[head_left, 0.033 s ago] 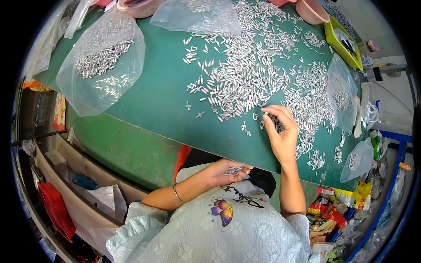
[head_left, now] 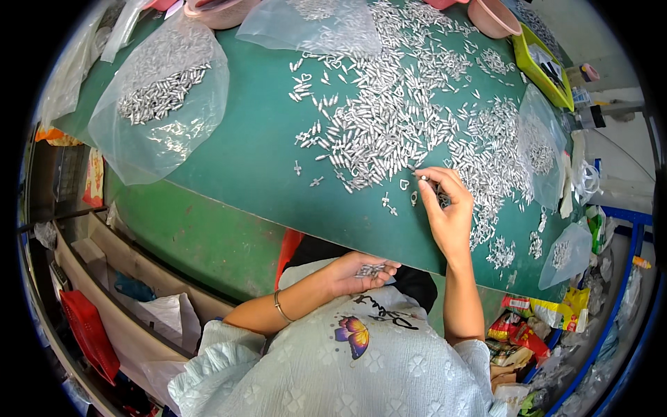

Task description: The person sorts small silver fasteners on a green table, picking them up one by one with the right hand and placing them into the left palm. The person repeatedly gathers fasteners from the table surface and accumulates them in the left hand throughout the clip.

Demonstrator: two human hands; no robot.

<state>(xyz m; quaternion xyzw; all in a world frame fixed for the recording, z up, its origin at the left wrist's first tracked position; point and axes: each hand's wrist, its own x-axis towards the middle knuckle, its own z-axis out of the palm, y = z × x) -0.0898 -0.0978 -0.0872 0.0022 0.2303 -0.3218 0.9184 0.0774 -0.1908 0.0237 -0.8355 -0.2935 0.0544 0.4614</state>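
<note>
My left hand (head_left: pixel 363 274) is cupped palm up below the table's front edge, its fingers curled round a handful of small silver metal pieces (head_left: pixel 371 270). Over the right part of the tabletop, my right hand (head_left: pixel 448 208) is closed in a pinch, thumb against forefinger, on a small silver metal piece (head_left: pixel 424 178). More pieces are partly hidden under its curled fingers. Just left of the fingertips lie a heart-shaped piece (head_left: pixel 404 185) and two small cross-shaped pieces. A broad spread of bullet-shaped silver pieces (head_left: pixel 379 146) covers the table beyond.
The green tabletop (head_left: pixel 257 139) carries a clear plastic bag (head_left: pixel 174 128) of silver pieces at left and another bag (head_left: pixel 313 31) at the back. Small bags (head_left: pixel 564 257) lie along the right edge. A pink bowl (head_left: pixel 495 19) and a yellow-green basket (head_left: pixel 542 66) stand far right.
</note>
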